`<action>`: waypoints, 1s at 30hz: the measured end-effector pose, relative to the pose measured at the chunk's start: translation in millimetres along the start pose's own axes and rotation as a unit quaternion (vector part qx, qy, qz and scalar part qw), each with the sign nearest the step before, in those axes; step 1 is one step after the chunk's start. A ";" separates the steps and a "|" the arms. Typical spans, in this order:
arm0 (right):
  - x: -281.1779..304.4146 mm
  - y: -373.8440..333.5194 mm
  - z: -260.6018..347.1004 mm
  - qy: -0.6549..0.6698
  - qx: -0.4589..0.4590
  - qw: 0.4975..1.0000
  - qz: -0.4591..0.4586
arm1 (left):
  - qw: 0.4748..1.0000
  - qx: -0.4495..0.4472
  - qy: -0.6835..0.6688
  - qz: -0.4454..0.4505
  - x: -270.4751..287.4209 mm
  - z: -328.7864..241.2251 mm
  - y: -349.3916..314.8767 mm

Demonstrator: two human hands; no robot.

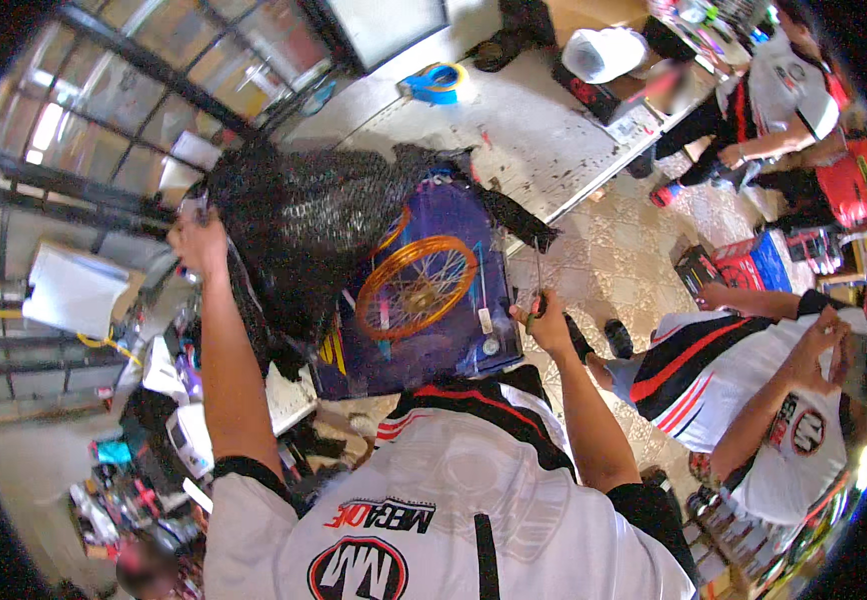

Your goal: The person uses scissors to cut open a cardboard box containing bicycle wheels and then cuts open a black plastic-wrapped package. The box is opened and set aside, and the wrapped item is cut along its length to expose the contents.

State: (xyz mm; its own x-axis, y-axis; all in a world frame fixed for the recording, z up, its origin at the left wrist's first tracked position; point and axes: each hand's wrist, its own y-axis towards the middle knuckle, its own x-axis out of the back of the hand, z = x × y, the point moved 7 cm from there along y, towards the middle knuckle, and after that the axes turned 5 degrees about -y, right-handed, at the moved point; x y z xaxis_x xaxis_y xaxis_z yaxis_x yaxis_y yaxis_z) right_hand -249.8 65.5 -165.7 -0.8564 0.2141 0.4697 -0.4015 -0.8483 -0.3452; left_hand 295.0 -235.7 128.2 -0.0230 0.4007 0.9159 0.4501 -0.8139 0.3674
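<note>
A dark blue box (499,300) with a picture of an orange spoked wheel lies tilted in front of my chest. Black bubble wrap (304,215) covers its left and far parts, and a torn flap of it hangs past the far right corner. My left hand (201,243) is raised at the wrap's left edge, fingers closed on it; a small shiny spot by the fingertips is too blurred to name. My right hand (547,322) holds scissors (541,268) beside the box's right edge. Their blades point away from me, close to the hanging black flap.
A pale worktable (494,130) extends beyond the box, with blue and yellow tape rolls (436,84) on it. Metal-framed glass panes (144,110) stand left. A co-worker (734,370) is close on my right; others are farther off. Cluttered goods (119,480) fill the lower left.
</note>
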 end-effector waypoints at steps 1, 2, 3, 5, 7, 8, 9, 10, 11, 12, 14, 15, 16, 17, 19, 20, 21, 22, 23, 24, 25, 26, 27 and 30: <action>-8.5 1.8 -10.9 0.035 -0.034 0.999 0.015 | 0.991 -0.036 -0.084 -0.101 27.0 -17.3 -9.1; -17.0 2.6 -17.8 0.056 -0.047 0.997 0.024 | 0.941 -0.131 -0.153 -0.271 68.4 -42.1 -30.3; -25.3 4.6 -22.4 0.077 -0.057 0.995 0.027 | 0.904 -0.186 -0.182 -0.340 92.9 -65.0 -59.6; -44.9 11.5 -30.4 0.105 -0.095 0.988 0.063 | 0.857 -0.287 -0.345 -0.253 103.8 -120.2 -116.2; -57.3 17.5 -32.3 0.143 -0.093 0.982 0.081 | 0.820 -0.377 -0.429 0.041 64.8 -185.3 -196.5; -62.4 18.7 -31.8 0.172 -0.080 0.976 0.104 | 0.783 -0.471 -0.371 0.166 42.9 -208.6 -246.3; -69.1 22.3 -33.1 0.187 -0.092 0.969 0.135 | 0.723 -0.531 -0.343 0.280 15.7 -225.1 -290.4; -68.1 23.9 -36.0 0.198 -0.096 0.967 0.131 | 0.721 -0.553 -0.294 0.296 -7.5 -227.9 -320.4; -69.3 25.2 -38.3 0.210 -0.105 0.962 0.138 | 0.725 -0.491 -0.277 0.397 -42.6 -226.6 -338.0; -67.4 25.0 -44.5 0.210 -0.134 0.960 0.125 | 0.748 -0.496 -0.258 0.358 -59.0 -221.5 -341.2; -71.0 24.7 -43.4 0.248 -0.129 0.947 0.156 | 0.798 -0.462 -0.147 0.358 -98.4 -209.9 -341.1; -72.4 23.6 -43.3 0.264 -0.140 0.939 0.170 | 0.812 -0.483 -0.113 0.309 -105.8 -211.3 -329.6; -72.2 23.1 -38.9 0.286 -0.123 0.934 0.177 | 0.815 -0.513 -0.115 0.243 -105.4 -217.6 -315.4; -72.7 22.1 -33.8 0.311 -0.110 0.925 0.189 | 0.809 -0.549 -0.107 0.184 -105.5 -229.5 -302.4; -71.3 20.4 -28.0 0.280 -0.097 0.936 0.191 | 0.800 -0.583 -0.068 0.126 -114.3 -259.0 -279.4; -71.1 17.7 -24.2 0.274 -0.084 0.938 0.196 | 0.799 -0.592 -0.062 0.088 -117.2 -275.2 -269.8; -71.0 13.0 -21.5 0.267 -0.071 0.942 0.191 | 0.804 -0.587 -0.055 0.078 -124.0 -289.6 -262.1; -69.0 6.3 -17.5 0.265 -0.041 0.945 0.187 | 0.821 -0.553 -0.024 0.140 -141.1 -299.9 -253.5; -69.6 2.5 -20.0 0.192 -0.055 0.968 0.154 | 0.835 -0.521 -0.010 0.175 -153.4 -307.6 -245.7; -70.3 -7.8 -19.0 0.230 -0.051 0.959 0.158 | 0.845 -0.494 -0.013 0.203 -162.9 -313.7 -240.6; -73.3 -19.5 -19.5 0.256 -0.067 0.951 0.161 | 0.848 -0.475 0.026 0.236 -173.1 -314.4 -235.5; -75.0 -28.6 -16.9 0.285 -0.069 0.941 0.169 | 0.852 -0.446 0.001 0.274 -177.3 -315.0 -231.5; -73.2 -37.0 -14.3 0.264 -0.073 0.950 0.151 | 0.856 -0.413 -0.021 0.308 -177.6 -312.2 -225.3; -46.2 -40.8 9.6 0.218 -0.100 0.966 0.094 | 0.864 -0.410 -0.096 0.277 -135.7 -313.5 -195.1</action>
State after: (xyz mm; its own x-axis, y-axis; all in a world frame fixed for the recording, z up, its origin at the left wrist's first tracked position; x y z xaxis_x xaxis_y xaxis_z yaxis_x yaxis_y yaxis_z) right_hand -190.8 85.6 -165.5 -0.9583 0.2857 0.0107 -0.2420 -0.7907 -0.5623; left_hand -69.6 -263.2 -17.1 0.1772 -0.1477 0.9730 -0.4410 -0.8958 -0.0557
